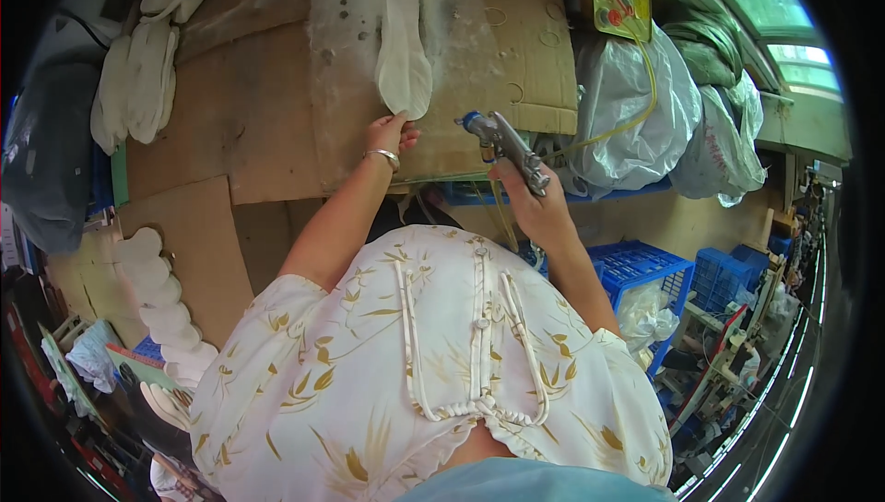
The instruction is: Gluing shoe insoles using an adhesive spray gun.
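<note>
A white insole (404, 50) lies lengthwise on the cardboard-covered bench, on a patch whitened by dried residue. My left hand (395, 136), with a bracelet at the wrist, is closed on the insole's near end, thumb and fingers at its edge. To the right, my right hand (535, 204) is wrapped round a metal spray gun (510, 144) with a blue nozzle tip. The gun's nozzle points up and left, toward the insole but apart from it. A yellowish hose (619, 126) runs near the gun. The trigger is partly hidden.
Stacks of white insoles (136, 87) lie at the bench's left, with another row (161, 295) lower left. A yellow can (618, 0) stands at the back right beside silver plastic bags (636, 106). A blue crate (641, 267) is at my right; a dark bag (51, 152) is far left.
</note>
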`<state>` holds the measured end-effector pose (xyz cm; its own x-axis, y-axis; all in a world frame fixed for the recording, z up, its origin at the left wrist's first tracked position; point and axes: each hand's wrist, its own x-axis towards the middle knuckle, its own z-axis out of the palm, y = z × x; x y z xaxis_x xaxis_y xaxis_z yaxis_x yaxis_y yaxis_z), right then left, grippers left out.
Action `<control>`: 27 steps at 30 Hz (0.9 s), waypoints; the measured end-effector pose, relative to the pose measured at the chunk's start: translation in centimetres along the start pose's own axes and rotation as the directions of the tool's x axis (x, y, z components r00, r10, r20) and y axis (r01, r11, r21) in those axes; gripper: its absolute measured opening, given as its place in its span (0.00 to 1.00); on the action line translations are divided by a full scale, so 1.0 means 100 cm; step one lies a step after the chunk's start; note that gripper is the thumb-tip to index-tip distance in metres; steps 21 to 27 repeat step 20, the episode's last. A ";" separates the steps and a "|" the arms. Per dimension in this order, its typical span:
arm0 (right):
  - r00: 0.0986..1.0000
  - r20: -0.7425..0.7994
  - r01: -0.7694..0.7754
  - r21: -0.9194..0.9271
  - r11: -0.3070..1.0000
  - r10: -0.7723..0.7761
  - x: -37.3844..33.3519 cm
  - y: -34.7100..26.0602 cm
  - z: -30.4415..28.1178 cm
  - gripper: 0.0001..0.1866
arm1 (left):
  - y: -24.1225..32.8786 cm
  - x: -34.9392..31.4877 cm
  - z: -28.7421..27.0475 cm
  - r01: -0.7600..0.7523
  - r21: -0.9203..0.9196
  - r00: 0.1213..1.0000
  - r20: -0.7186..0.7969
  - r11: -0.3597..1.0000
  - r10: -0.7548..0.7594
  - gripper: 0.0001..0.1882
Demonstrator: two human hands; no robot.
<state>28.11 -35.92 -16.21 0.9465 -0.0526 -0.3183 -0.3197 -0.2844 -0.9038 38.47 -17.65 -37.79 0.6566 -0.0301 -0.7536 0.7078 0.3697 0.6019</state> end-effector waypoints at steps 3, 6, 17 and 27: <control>0.999 0.020 0.039 -0.047 0.998 -0.038 0.011 0.009 0.014 0.12 | 0.002 -0.001 0.000 0.028 0.059 0.999 -0.018 0.998 -0.027 0.11; 0.999 0.022 0.032 -0.095 0.995 -0.030 0.014 0.007 0.022 0.12 | 0.001 0.002 -0.004 0.049 0.082 0.999 -0.001 0.995 -0.049 0.11; 0.999 0.017 -0.036 -0.121 0.992 0.038 0.031 0.006 0.042 0.13 | 0.002 0.009 -0.008 0.086 0.033 0.994 0.057 0.996 -0.088 0.09; 0.999 0.021 -0.047 -0.129 0.991 0.050 0.035 0.004 0.045 0.14 | 0.003 0.008 -0.008 0.101 0.049 0.993 0.059 0.994 -0.104 0.09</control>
